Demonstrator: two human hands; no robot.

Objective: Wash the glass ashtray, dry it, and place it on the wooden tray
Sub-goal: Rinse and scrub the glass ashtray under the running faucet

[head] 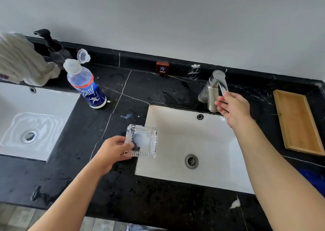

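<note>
now the left hand (112,149) is nearest to the camera and it grasps the glass ashtray (141,140) by its left edge, thumb on top and fingers under. the ashtray is held level, half above the black surface (98,186) and half above the left rim of the white sink (212,183). inside it lies a white cloudy pool, probably soap, so i judge the washing is only beginning and the rinse is not done yet.

a little further, the right hand (232,107) reaches to the faucet (213,90). its fingers touch the lever from below and are loosely bent around it, not clenched. no water is visible from the spout.

to the right, well apart from the sink, the wooden tray (297,121) lies on the surface with nothing in it. to the left, behind the ashtray, stands a plastic bottle (86,83) with its cap flipped open, and further back a white cloth (22,60) lies in the corner near a dark pump dispenser (52,44). a second sink (33,118) is at the far left.

what could go wrong: the glass is soapy and held by one edge only, so it can slip and hit the basin or the stone edge. if the lever is lifted too much, a strong stream can splash or push the ashtray out of the grip. also the open bottle is near the left arm, and a careless move can knock it over.
</note>
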